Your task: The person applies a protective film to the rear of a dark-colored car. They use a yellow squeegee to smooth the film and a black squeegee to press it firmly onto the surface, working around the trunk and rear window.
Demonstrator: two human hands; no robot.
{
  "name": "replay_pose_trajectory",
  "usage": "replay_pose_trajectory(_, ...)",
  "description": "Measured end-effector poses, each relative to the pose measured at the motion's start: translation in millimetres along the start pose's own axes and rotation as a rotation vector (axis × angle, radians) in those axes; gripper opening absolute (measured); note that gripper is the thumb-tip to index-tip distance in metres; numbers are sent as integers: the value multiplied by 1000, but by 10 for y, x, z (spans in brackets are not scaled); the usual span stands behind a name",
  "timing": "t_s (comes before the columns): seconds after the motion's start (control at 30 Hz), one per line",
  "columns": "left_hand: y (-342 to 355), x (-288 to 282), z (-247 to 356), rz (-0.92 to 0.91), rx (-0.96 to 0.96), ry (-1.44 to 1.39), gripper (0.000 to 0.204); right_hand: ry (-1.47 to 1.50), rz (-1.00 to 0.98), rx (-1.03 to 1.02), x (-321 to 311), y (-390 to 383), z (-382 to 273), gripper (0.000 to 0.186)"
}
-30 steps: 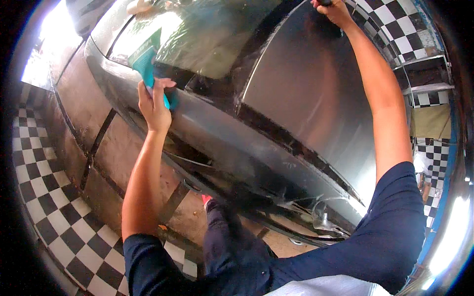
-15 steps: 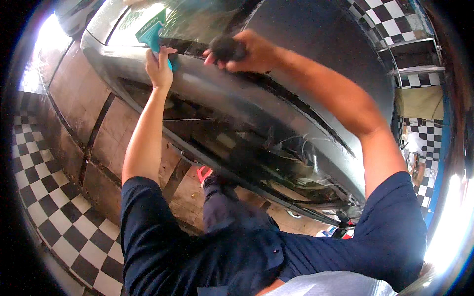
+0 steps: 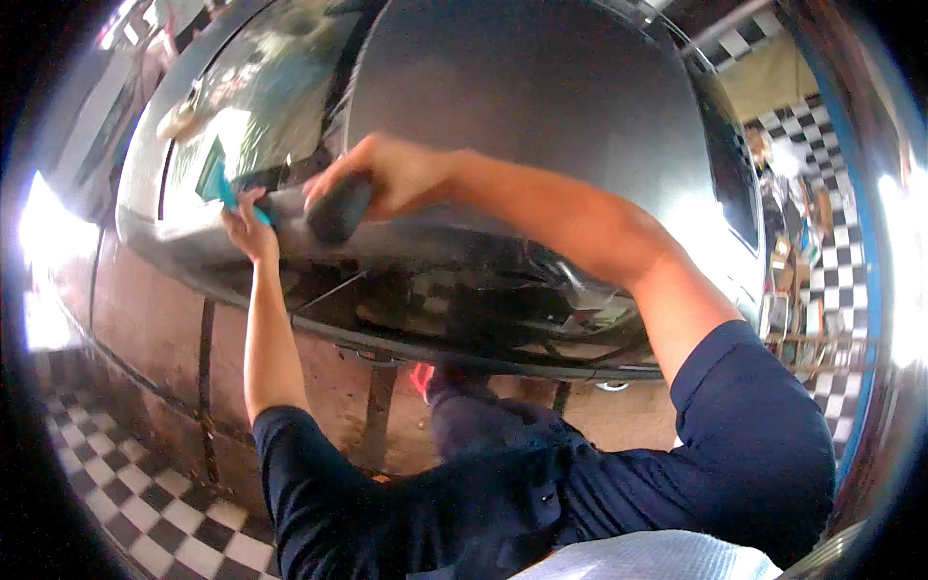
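Note:
My left hand (image 3: 249,227) grips a teal flat-bladed scraper (image 3: 217,179) at the lower edge of the car's glass (image 3: 280,77). Just right of it, my right hand (image 3: 382,179) is wrapped round a black object (image 3: 338,208), blurred, over the grey body strip below the glass. The dark grey car (image 3: 522,97) fills the middle of the view, with a broad smooth dark panel to the right of the glass.
Checkered tiles (image 3: 169,507) cover the lower left, beside worn reddish-brown floor tiles (image 3: 150,319). On the right, boxes and odd items (image 3: 793,256) stand by a checkered wall and a hanging khaki sheet (image 3: 764,77). My leg in dark trousers (image 3: 469,416) shows below the car.
My right hand has swept from the upper right down and left, close to my left hand. The left hand still holds the scraper. The view has turned.

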State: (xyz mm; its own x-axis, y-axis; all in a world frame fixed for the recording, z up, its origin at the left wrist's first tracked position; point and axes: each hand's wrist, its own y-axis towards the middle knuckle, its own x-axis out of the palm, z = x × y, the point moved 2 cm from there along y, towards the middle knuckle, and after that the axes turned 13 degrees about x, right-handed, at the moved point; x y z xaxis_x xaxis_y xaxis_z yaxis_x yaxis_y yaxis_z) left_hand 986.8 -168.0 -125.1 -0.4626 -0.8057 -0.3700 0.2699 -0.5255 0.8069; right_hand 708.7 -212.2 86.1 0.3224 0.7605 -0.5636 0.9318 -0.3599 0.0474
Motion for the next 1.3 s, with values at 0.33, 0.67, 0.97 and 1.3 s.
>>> replay_pose_trajectory(0.33,148,92,129,-8,-270,-224,35,-240,344,119,-282,-1387,425,35)
replay_pose_trajectory(0.67,229,204,301,4,-513,-195,46,-350,1388,802,-1295,-4318,468,41)
replay_pose_trajectory(0.97,767,79,1963,245,-557,-356,43,-151,866,179,-525,-3100,14,40)
replay_pose_trajectory(1.3,253,913,3838,169,-204,-902,30,85,1382,746,-1418,-4048,780,31)
